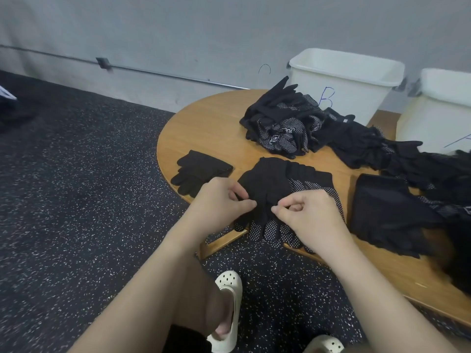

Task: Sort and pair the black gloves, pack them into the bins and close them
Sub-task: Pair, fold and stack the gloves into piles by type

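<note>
Folded pair (pixel 201 171): lying flat at the counter (pixel 216 123) edge, likely finished and set aside. Left hand (pixel 219 202): fingers pinching the plain top glove (pixel 267 184) at its near side. Right hand (pixel 303 212): fingers curling, pinching the same glove, probably aligning it over the dotted glove (pixel 318 192) beneath for pairing. Unsorted heap (pixel 283 123): sitting behind, awaiting sorting. Bin B (pixel 344 82) and second bin (pixel 438 113): standing open at the back right, within reach for packing.

Bins (pixel 341 80) behind gloves (pixel 283 123) on table (pixel 211 123)
</note>
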`<state>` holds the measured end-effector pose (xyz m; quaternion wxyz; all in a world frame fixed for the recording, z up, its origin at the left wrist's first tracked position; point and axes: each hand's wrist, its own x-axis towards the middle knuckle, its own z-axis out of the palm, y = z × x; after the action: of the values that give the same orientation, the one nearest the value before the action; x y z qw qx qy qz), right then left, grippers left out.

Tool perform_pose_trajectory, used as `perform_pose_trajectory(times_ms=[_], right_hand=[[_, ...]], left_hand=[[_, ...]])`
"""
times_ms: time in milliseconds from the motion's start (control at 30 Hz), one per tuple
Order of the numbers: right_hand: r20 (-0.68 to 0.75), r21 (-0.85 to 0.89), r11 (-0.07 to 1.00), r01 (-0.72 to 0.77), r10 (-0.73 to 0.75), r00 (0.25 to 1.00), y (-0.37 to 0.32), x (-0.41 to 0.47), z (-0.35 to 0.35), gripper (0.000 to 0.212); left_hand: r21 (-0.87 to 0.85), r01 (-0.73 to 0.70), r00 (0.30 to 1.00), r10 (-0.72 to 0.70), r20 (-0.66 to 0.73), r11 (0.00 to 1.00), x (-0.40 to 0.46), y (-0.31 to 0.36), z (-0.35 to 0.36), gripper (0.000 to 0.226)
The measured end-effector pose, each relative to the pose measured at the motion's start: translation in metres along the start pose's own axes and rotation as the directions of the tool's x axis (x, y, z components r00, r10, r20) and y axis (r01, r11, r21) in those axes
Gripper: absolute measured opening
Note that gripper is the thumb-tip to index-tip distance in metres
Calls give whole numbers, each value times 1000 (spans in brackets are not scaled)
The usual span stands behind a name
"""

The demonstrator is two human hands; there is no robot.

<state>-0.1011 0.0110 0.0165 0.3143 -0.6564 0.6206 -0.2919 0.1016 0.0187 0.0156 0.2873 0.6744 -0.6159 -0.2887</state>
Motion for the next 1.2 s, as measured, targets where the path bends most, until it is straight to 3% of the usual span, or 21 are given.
perform_pose_trajectory(times_ms=[133,267,467,667,900,1200], right_hand=[[-11,32,999,9,-9,1000,-3,2,4,8],[-25,94,996,-13,15,1000,-6,7,7,18],[-33,85,996,-39,42,999,-10,8,10,8],[9,73,995,-63,63,998,-12,5,6,20],[141,108,982,-156,140,980,-13,0,-7,26],[268,29,989,-145,132,954,-8,-5,-18,26]], left_hand=[[12,-7,999,7,45,1000,0,3,7,14],[-85,2,999,3,51,996,1,2,9,12],[-115,41,983,-19,184,992,-1,-1,6,21],[-133,79,966,-43,253,988,-2,-4,-3,29],[-73,114,937,-83,340,991,-4,-6,-12,43],[-40,95,925,-74,374,995,-3,-8,-14,43]])
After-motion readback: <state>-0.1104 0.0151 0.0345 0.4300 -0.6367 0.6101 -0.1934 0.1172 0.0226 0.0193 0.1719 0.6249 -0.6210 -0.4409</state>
